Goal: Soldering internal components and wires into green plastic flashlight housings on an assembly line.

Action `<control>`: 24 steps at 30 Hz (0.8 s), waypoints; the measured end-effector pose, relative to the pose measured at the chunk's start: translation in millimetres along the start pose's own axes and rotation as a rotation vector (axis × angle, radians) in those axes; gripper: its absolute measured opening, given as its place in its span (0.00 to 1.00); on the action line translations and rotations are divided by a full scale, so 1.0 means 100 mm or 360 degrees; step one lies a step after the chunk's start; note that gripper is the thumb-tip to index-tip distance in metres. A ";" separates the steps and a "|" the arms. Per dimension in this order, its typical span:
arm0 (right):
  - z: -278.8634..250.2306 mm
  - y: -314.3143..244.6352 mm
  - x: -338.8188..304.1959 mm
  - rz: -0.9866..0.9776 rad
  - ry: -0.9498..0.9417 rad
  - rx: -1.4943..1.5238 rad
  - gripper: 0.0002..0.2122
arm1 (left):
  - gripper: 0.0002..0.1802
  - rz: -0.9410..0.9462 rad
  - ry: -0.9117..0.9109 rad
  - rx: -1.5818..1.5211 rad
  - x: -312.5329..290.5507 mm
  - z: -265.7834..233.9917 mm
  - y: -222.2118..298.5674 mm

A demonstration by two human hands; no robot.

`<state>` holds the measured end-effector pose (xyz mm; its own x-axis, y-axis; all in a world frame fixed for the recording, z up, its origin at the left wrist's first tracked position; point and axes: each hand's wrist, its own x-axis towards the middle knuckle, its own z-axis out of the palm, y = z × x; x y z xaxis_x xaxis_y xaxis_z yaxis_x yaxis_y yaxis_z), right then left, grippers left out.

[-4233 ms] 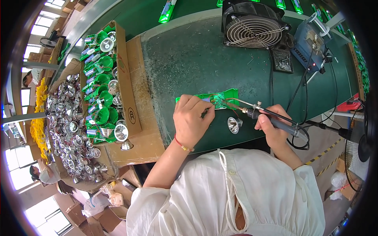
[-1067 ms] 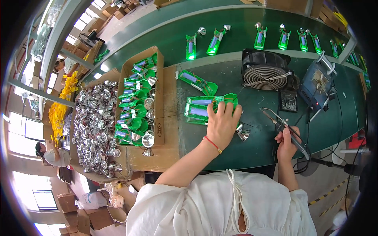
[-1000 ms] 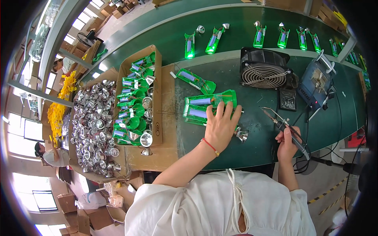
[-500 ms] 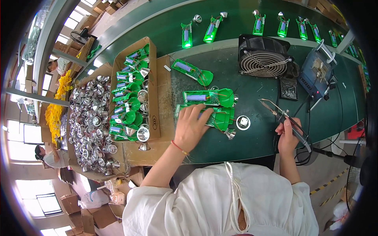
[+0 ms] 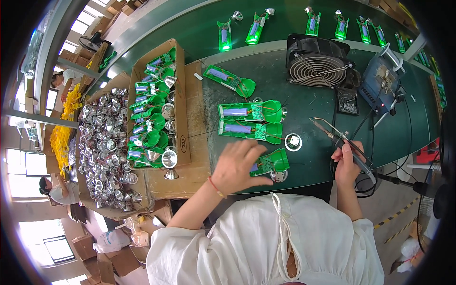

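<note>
My left hand point(image 5: 237, 166) is closed round the left end of a green flashlight housing point(image 5: 279, 161), thumb on the near side and fingers across the far side. A silver reflector point(image 5: 279, 176) sits at its near right corner. Just beyond lie two more green housings, one point(image 5: 249, 131) behind the other point(image 5: 237, 112), each with a purple battery and a circuit board. A round white-centred reflector point(image 5: 293, 142) rests to their right. In my right hand point(image 5: 347, 164) is a soldering iron point(image 5: 354, 154), its tip pointing up and left over the table.
At left stand a carton point(image 5: 185, 109) of green housings and a box of silver reflectors point(image 5: 107, 147). Another housing point(image 5: 229, 80) lies farther back. A black fan point(image 5: 317, 61) and blue soldering station point(image 5: 380, 83) stand at right. Lit housings point(image 5: 256, 31) line the far belt.
My left hand has drawn one housing toward me, away from the other two, and turned it slightly. The soldering iron has stayed about where it was.
</note>
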<state>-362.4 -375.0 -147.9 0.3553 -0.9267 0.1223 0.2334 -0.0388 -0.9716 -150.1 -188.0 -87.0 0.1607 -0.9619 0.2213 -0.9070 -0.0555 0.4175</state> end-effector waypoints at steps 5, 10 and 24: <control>0.02 -0.06 -0.01 0.0017 0.0011 -0.0005 0.08 | 0.22 -0.0309 0.0217 0.0044 0.11 -0.11 -0.39; 0.06 -0.02 -0.07 0.0014 -0.0023 -0.0019 0.08 | 0.23 -0.0223 0.0102 0.0627 0.11 0.08 -0.53; 0.08 -0.02 -0.04 -0.0002 -0.0034 -0.0042 0.08 | 0.24 -0.0151 0.0065 0.0360 0.14 -0.14 -0.45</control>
<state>-356.9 -368.1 -144.4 0.3742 -0.9185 0.1274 0.2100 -0.0499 -0.9764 -101.6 -195.2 -90.8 0.2609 -0.9381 0.2277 -0.9504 -0.2082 0.2312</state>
